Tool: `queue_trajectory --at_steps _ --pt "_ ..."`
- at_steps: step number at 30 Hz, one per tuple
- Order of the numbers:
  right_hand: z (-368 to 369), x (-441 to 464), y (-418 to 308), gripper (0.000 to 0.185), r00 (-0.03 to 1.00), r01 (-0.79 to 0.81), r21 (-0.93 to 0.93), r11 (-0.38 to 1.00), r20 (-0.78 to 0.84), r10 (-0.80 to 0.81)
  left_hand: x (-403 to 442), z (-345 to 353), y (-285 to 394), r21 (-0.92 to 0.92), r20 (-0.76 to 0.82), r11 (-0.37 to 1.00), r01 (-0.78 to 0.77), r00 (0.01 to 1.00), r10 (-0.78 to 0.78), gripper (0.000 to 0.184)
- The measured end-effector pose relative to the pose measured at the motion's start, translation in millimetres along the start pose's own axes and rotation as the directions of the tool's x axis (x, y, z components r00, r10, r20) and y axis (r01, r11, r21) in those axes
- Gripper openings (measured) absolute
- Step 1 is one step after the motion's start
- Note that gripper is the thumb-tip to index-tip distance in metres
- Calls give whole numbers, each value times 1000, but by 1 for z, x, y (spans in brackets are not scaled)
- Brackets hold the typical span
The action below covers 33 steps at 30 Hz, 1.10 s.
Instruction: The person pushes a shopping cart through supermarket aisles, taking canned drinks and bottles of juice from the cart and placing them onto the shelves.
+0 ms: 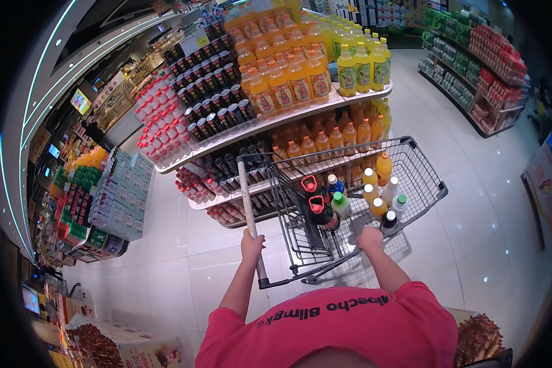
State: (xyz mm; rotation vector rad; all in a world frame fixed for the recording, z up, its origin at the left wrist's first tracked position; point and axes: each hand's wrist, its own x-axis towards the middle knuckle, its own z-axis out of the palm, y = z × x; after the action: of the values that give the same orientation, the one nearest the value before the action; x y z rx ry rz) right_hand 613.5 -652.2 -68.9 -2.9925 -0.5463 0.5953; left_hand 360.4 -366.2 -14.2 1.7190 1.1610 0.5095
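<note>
A metal wire shopping cart [432, 168] stands crosswise before me. My left hand [251, 244] is wrapped round its pale push handle [247, 199]. My right hand [370, 238] is closed at the near side rim of the basket, seemingly gripping it. Near the handle end stand dark bottles with red carry loops [324, 213], a green-capped bottle [341, 206] and a blue-capped one [334, 184]. Toward the front are an orange juice bottle [383, 168], several white-capped bottles [372, 195], another green-capped bottle [400, 204] and a dark bottle with a white cap [389, 219], close to my right hand.
Beyond the cart, a tiered display shelf [270, 126] carries orange drinks [297, 80], dark cans [221, 119] and yellow bottles [354, 70]. Stacked cartons [119, 199] stand at left. Packed drinks shelving [472, 67] and a sign board [543, 184] are at right. Tiled floor [466, 245] surrounds the cart.
</note>
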Motion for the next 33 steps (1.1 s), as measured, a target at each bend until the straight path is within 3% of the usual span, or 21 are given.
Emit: queue_trajectory --at_steps 8,13,15,22,23,33 --pt "-21 15 35 23 999 39 6 999 -38 -38 -19 40 27 143 -43 990 -8 999 15 39" --pt "-18 21 43 20 995 25 66 997 -96 -19 -23 43 37 101 -32 995 -8 999 11 33" --pt "-31 28 52 20 1000 14 72 997 -26 -13 -23 57 45 64 -18 998 13 1000 -12 31" --pt "-41 46 82 19 999 10 178 984 -39 -3 -23 86 59 46 14 998 38 999 -38 32" --pt "-34 27 53 18 998 22 165 986 -55 -13 -14 55 47 50 19 998 40 999 -41 32" --pt "-26 22 64 16 957 154 258 954 -280 -79 -17 53 55 139 15 990 18 1000 -21 31"
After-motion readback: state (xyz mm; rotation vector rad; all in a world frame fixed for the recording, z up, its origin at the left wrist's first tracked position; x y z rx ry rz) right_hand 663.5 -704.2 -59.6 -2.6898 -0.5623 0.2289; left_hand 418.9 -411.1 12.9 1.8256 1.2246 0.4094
